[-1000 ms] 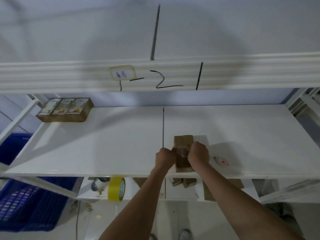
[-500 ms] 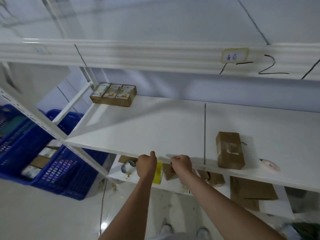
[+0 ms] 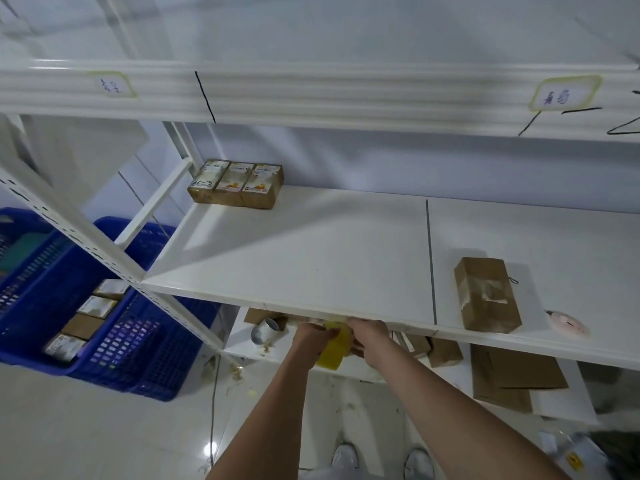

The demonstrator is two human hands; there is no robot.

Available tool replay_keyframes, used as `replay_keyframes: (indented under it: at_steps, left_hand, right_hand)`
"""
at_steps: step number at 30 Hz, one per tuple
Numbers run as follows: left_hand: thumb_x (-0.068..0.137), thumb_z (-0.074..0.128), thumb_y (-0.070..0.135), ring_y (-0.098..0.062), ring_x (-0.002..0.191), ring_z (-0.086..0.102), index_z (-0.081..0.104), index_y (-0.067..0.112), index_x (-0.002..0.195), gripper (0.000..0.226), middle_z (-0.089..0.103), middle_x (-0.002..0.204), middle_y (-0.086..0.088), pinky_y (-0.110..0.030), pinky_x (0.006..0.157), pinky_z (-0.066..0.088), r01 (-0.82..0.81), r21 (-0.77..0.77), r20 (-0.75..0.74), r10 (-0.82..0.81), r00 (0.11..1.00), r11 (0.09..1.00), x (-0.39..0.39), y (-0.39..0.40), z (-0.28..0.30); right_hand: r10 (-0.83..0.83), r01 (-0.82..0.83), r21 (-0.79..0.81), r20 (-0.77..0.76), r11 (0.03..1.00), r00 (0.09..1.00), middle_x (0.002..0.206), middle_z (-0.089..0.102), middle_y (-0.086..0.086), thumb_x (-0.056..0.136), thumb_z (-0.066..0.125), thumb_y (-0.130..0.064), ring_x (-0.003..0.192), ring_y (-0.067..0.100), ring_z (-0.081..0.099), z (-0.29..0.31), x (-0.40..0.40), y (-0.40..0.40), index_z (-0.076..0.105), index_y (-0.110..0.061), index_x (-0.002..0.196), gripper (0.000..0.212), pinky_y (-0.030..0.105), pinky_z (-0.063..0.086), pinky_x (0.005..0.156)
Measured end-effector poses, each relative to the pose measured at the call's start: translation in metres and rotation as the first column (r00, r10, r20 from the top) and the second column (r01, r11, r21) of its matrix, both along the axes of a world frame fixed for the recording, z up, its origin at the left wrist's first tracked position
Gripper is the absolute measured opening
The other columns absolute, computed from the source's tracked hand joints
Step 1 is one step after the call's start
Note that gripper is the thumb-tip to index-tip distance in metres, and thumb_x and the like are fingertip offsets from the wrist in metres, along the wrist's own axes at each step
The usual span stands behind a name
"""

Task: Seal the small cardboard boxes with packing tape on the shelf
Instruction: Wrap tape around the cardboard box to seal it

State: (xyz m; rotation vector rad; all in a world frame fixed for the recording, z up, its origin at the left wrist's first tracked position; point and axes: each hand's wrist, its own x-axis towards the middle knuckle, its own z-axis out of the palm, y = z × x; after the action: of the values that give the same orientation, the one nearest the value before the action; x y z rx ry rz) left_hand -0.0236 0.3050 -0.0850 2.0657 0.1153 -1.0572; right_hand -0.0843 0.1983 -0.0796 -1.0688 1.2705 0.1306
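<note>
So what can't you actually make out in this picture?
- Fingers of the left hand and right hand: hidden under the shelf edge.
- Yellow tape roll: mostly covered by both hands.
- Shelf labels: writing blurred.
- Pink object beside the cardboard box: too blurred to identify.

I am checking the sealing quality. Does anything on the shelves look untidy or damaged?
Yes. The brown cardboard box on the white shelf board has wrinkled, torn-looking clear tape on top. Flattened cardboard pieces lie loosely on the lower shelf.
</note>
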Motion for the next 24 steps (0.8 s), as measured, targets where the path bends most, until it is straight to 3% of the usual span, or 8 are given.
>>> replay_keyframes:
  at_steps: [4, 7, 9, 12, 16, 19, 22, 24]
  left_hand:
    - [0.090, 0.069, 0.044, -0.018, 0.087, 0.067, 0.064, 0.008, 0.121, 0.047, 0.071, 0.111, -0.006, -0.028, 0.077, 0.051, -0.024, 0.007, -0.120, 0.024, 0.992, 1.000, 0.004, 0.002, 0.002]
    - [0.089, 0.069, 0.046, -0.010, 0.072, 0.062, 0.058, 0.011, 0.122, 0.048, 0.070, 0.104, -0.002, -0.024, 0.065, 0.045, -0.035, 0.029, -0.151, 0.039, 0.988, 0.999, 0.008, 0.001, 0.008]
    - [0.091, 0.067, 0.047, -0.008, 0.062, 0.056, 0.057, 0.011, 0.108, 0.042, 0.063, 0.080, 0.001, -0.024, 0.061, 0.040, -0.040, 0.068, -0.143, 0.049, 0.989, 0.997, 0.009, 0.000, 0.013]
    - [0.092, 0.063, 0.050, -0.011, 0.056, 0.046, 0.051, 0.012, 0.085, 0.041, 0.051, 0.067, 0.000, -0.021, 0.057, 0.038, -0.016, 0.129, -0.141, 0.034, 0.989, 0.992, 0.013, -0.001, 0.024]
    - [0.086, 0.069, 0.051, -0.019, 0.064, 0.042, 0.053, 0.011, 0.083, 0.043, 0.048, 0.070, -0.005, -0.029, 0.063, 0.038, 0.048, 0.151, -0.151, -0.025, 0.988, 0.987, 0.029, 0.002, 0.036]
    - [0.080, 0.073, 0.050, -0.023, 0.069, 0.043, 0.057, 0.007, 0.091, 0.047, 0.050, 0.073, -0.007, -0.031, 0.064, 0.037, 0.068, 0.114, -0.122, -0.054, 0.991, 0.991, 0.038, 0.005, 0.046]
    - [0.082, 0.071, 0.054, -0.025, 0.079, 0.059, 0.062, 0.007, 0.107, 0.055, 0.063, 0.093, -0.010, -0.032, 0.069, 0.047, 0.107, 0.116, 0.013, -0.109, 0.994, 0.987, 0.041, 0.001, 0.062]
    - [0.086, 0.069, 0.050, -0.026, 0.089, 0.062, 0.062, 0.013, 0.106, 0.042, 0.063, 0.102, -0.007, -0.035, 0.077, 0.052, 0.155, 0.105, 0.090, -0.165, 0.982, 0.982, 0.040, -0.006, 0.073]
  right_hand:
    - [-0.045, 0.042, 0.071, 0.037, 0.997, 0.998, 0.103, 0.070, 0.012, 0.084, 0.081, -0.021, 0.089, 0.028, 0.068, 0.001, 0.003, 0.005, 0.067, -0.007, 0.108, 0.030, 0.039, 0.060, 0.077]
    - [-0.083, 0.082, 0.056, 0.019, 0.995, 0.996, 0.108, 0.070, 0.013, 0.079, 0.085, -0.022, 0.098, 0.030, 0.066, 0.001, 0.008, 0.004, 0.066, -0.004, 0.112, 0.042, 0.042, 0.057, 0.087]
    - [-0.080, 0.080, 0.037, -0.010, 0.996, 0.997, 0.105, 0.068, 0.013, 0.079, 0.085, -0.020, 0.092, 0.029, 0.064, 0.005, 0.011, 0.004, 0.064, 0.000, 0.111, 0.043, 0.038, 0.057, 0.081]
    - [-0.053, 0.053, 0.004, -0.059, 0.999, 0.997, 0.106, 0.067, 0.013, 0.082, 0.081, -0.018, 0.100, 0.029, 0.064, 0.009, 0.020, 0.001, 0.062, 0.002, 0.111, 0.040, 0.040, 0.055, 0.094]
    - [0.061, -0.059, -0.070, 0.028, 0.996, 0.998, 0.102, 0.062, 0.011, 0.087, 0.072, -0.009, 0.092, 0.025, 0.062, 0.017, 0.029, 0.000, 0.062, 0.006, 0.118, 0.036, 0.035, 0.056, 0.086]
    - [0.028, -0.026, -0.125, 0.018, 0.992, 0.999, 0.088, 0.062, 0.011, 0.081, 0.081, -0.007, 0.076, 0.023, 0.063, 0.028, 0.027, -0.004, 0.062, 0.002, 0.089, 0.022, 0.038, 0.061, 0.080]
    - [-0.036, 0.038, -0.023, 0.105, 0.999, 0.994, 0.081, 0.067, 0.015, 0.077, 0.084, -0.001, 0.065, 0.022, 0.063, 0.038, 0.023, -0.015, 0.068, 0.004, 0.086, 0.019, 0.035, 0.062, 0.066]
    - [-0.074, 0.063, 0.073, 0.162, 0.995, 0.984, 0.081, 0.069, 0.016, 0.077, 0.082, 0.003, 0.066, 0.023, 0.065, 0.045, 0.014, -0.023, 0.070, 0.005, 0.088, 0.016, 0.034, 0.062, 0.060]
